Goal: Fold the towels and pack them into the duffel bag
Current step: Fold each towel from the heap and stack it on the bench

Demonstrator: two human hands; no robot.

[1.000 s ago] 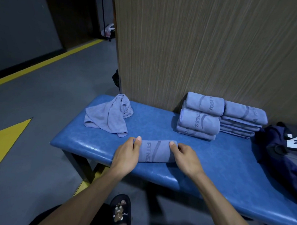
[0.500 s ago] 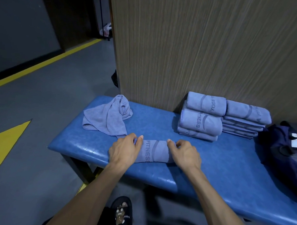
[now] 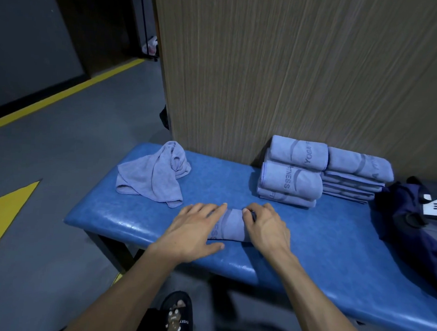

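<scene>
Head view. A blue padded desk (image 3: 322, 235) stands against a wood-grain wall panel (image 3: 291, 68). Near the desk's front edge lies a folded towel (image 3: 232, 224), with both hands on it. The left hand (image 3: 197, 229) lies flat on the towel's left end, fingers straight and spread, thumb on the desk surface. The right hand (image 3: 265, 225) rests on the towel's right end with fingers curled over its far edge; whether they pinch the cloth cannot be told. A crumpled towel (image 3: 153, 175) lies toward the desk's back left corner. Two stacks of folded towels (image 3: 319, 172) stand at the back edge, touching the panel. A dark duffel bag (image 3: 410, 218) occupies the desk's right end.
</scene>
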